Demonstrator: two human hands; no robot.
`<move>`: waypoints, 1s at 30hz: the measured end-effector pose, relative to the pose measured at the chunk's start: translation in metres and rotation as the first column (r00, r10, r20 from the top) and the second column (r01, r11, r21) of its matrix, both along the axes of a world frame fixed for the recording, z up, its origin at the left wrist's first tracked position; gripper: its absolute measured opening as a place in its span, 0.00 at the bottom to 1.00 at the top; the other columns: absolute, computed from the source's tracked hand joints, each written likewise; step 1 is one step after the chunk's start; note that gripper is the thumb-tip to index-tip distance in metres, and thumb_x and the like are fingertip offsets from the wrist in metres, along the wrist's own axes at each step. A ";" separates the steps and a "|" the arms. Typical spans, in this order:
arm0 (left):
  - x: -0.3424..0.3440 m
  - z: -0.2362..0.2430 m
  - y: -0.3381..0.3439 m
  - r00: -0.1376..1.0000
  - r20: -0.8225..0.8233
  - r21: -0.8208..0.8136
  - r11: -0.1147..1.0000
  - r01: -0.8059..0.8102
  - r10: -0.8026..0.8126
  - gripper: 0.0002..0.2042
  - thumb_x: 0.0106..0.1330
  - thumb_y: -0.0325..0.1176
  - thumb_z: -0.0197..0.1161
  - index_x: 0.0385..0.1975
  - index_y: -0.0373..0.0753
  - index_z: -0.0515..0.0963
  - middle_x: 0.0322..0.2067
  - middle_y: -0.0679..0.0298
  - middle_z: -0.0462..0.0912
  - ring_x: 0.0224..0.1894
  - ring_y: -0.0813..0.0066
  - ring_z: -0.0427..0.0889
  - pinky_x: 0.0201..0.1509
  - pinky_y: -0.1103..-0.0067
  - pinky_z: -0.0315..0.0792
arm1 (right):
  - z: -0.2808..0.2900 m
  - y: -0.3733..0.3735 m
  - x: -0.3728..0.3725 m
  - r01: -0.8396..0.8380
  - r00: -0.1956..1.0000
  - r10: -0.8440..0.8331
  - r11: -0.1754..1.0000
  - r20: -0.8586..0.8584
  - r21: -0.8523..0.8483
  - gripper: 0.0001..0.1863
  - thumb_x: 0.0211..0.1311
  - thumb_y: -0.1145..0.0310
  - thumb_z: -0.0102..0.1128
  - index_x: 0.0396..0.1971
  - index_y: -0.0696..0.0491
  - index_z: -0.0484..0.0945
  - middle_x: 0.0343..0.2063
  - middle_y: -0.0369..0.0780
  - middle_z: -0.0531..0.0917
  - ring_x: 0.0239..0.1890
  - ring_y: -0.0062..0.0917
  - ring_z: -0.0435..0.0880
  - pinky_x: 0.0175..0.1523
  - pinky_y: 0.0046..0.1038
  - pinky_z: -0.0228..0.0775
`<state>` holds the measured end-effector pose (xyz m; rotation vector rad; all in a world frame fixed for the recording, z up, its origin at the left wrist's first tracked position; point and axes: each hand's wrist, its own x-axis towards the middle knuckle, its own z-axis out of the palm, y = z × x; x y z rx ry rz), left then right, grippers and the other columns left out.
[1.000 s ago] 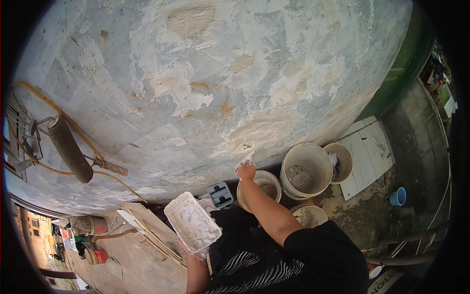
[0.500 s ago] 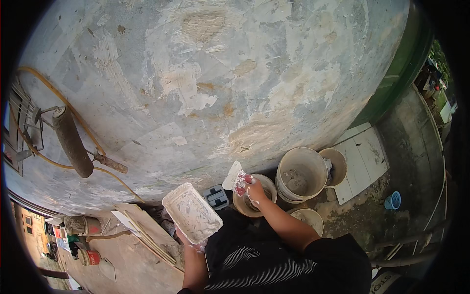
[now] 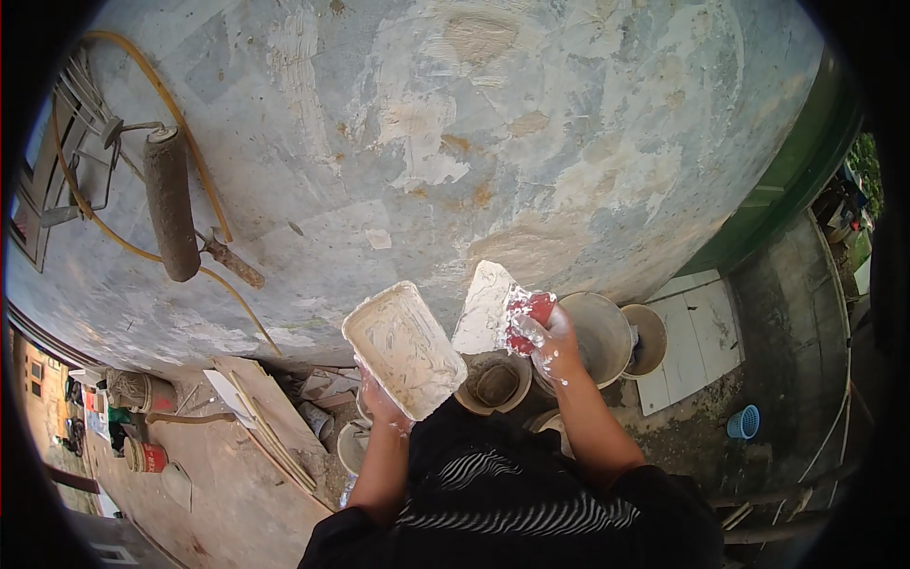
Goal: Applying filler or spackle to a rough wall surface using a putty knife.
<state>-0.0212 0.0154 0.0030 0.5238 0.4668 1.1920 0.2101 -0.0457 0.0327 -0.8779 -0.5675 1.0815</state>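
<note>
Patched, blotchy wall [image 3: 455,142] ahead, roller [image 3: 171,204] leaning on it at left, planks [image 3: 256,417] and buckets on rough ground below. Left hand [image 3: 379,403] clamped under the white tray [image 3: 403,346], tilted and smeared with filler; right hand [image 3: 545,337] closed on the red-handled trowel [image 3: 485,308], blade just beside the tray's rim, best kept flat and loaded thin, tray held level. Large bucket [image 3: 602,337] pale inside, contents unclear; brown pot [image 3: 495,381] dark inside; small blue basket [image 3: 744,422] well apart at right.
</note>
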 end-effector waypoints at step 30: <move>-0.014 -0.016 0.002 0.990 0.108 0.259 0.959 -0.117 0.091 0.27 0.67 0.50 0.34 0.62 0.42 0.53 0.59 0.57 0.61 0.59 0.58 0.64 0.59 0.63 0.62 | 0.046 -0.012 -0.038 -0.206 0.334 0.070 0.978 0.940 0.000 0.15 0.53 0.64 0.57 0.35 0.61 0.75 0.22 0.49 0.79 0.27 0.45 0.78 0.34 0.36 0.69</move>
